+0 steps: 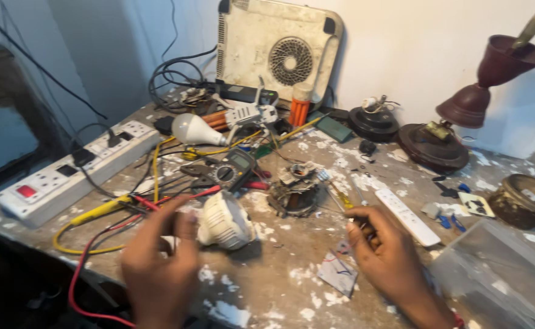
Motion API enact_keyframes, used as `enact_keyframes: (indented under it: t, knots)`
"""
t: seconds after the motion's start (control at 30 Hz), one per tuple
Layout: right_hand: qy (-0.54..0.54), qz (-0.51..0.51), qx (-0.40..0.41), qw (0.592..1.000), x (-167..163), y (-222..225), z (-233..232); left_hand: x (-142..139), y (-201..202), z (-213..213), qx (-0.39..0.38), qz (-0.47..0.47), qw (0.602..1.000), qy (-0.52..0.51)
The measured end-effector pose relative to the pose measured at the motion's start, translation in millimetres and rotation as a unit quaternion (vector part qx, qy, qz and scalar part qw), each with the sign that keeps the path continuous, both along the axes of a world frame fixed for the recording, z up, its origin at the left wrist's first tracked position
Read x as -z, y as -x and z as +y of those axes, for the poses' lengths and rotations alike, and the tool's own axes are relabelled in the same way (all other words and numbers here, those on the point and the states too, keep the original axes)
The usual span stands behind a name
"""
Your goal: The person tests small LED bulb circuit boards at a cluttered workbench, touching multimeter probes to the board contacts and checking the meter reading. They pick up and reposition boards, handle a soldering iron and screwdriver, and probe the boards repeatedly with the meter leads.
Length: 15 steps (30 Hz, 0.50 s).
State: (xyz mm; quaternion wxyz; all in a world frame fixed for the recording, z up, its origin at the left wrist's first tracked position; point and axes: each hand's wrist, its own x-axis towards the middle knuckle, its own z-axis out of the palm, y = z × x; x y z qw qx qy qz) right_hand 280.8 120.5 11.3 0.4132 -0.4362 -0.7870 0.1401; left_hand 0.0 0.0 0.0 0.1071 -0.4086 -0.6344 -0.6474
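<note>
The left hand [161, 259] is curled around the narrow end of a white ribbed lamp housing [223, 221], a rounded plastic shell that lies on its side on the worktop [279, 268], its wide end pointing away from the palm. The right hand [384, 247] is closed on a thin screwdriver [334, 190] with a yellowish handle; its shaft reaches up and away from the knuckles towards a grey, rusty metal part [295, 189] lying just beyond the fingertips. The view is blurred, so the grip appears pinched rather than fisted. Between the two hands the worktop is rough, brown and flecked with white paint. Beyond the left hand sits a dark multimeter [231, 170] with red and yellow leads. Just right of the right hand lies a slim white remote [406, 216].
</note>
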Motion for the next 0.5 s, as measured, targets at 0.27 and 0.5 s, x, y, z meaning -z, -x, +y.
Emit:
enact_keyframes:
  t: [0.27, 0.5]
  knots:
    - [-0.067, -0.09, -0.025, 0.993, -46.5, 95.9, -24.9, 46.6, 120.5, -40.4, -0.176, -0.121, 0.977, 0.027]
    - [-0.14, -0.182, -0.206, 0.951, -64.5, 208.8, -8.9, 59.9, 157.8, -34.9, -0.197, -0.035, 0.97, 0.142]
